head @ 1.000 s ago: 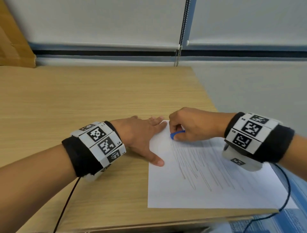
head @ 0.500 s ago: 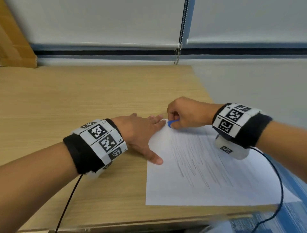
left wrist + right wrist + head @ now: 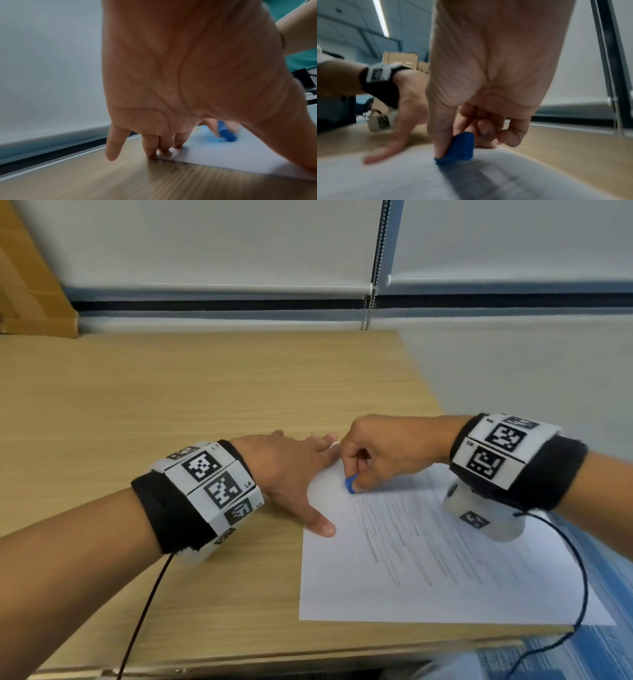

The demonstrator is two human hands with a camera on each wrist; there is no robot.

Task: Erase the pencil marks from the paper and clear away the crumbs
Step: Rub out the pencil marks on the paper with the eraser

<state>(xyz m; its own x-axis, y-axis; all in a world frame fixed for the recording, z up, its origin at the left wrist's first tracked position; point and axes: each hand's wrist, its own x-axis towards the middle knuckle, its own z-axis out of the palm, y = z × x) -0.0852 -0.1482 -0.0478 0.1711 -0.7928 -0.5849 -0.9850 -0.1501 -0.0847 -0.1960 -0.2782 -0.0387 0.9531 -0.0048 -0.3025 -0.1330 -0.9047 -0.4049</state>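
Note:
A white sheet of paper (image 3: 428, 587) with grey pencil strokes (image 3: 411, 535) lies at the desk's near right corner. My right hand (image 3: 387, 453) pinches a small blue eraser (image 3: 350, 485) and presses it onto the sheet near its far left corner. The right wrist view shows the eraser (image 3: 458, 148) between thumb and fingers, its edge on the paper (image 3: 402, 178). My left hand (image 3: 291, 474) lies flat, fingers spread, holding down the sheet's left edge and far corner. The left wrist view shows those fingertips (image 3: 164, 150) on the corner, with dark crumbs (image 3: 176, 164) along the paper's edge.
The wooden desk (image 3: 171, 405) stretches to the left and back. A cardboard box (image 3: 30, 285) stands at the far left. Window blinds with a bead chain (image 3: 375, 265) hang behind. Black cables (image 3: 579, 587) run from both wrist bands over the desk's near edge.
My right hand rubbed the eraser up toward the far corner of the sheet and has come back down toward me. The left hand has kept its place on the paper's edge.

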